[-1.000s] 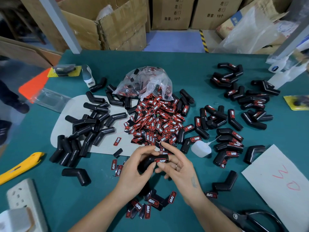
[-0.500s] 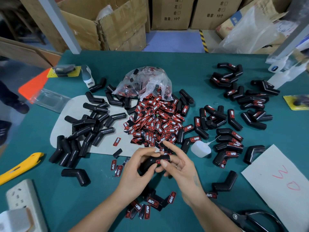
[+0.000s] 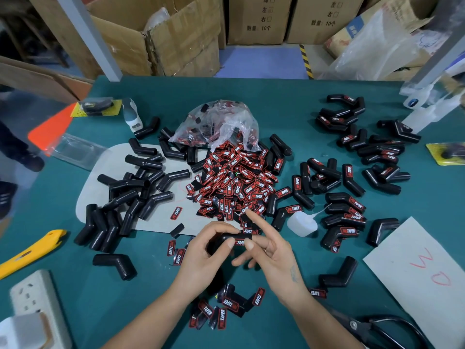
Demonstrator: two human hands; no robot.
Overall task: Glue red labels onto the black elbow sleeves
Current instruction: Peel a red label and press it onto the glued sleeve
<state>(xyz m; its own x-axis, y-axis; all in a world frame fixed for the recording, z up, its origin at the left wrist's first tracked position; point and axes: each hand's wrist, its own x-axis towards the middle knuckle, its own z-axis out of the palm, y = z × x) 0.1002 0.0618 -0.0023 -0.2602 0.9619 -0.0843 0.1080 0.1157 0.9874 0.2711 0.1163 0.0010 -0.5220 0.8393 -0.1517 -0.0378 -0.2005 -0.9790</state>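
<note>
Sleeve: we had the black elbow sleeve [image 3: 221,241] clamped in our left hand [image 3: 201,258], just near-side of the label heap [image 3: 234,182].
Label: a red label [image 3: 240,242] sat on the sleeve's right end.
Right hand: our right hand [image 3: 274,253] was fanned apart, thumb tip touching that label, forefinger lifted; it was the nearer one.
Axis: sleeve's long run lay left to right.
Room: bare worktop [image 3: 289,104] beyond the heap; glue bottle [image 3: 302,222] right of it.

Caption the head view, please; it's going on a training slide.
Left hand grips a black elbow sleeve while the right thumb presses its red label.
</note>
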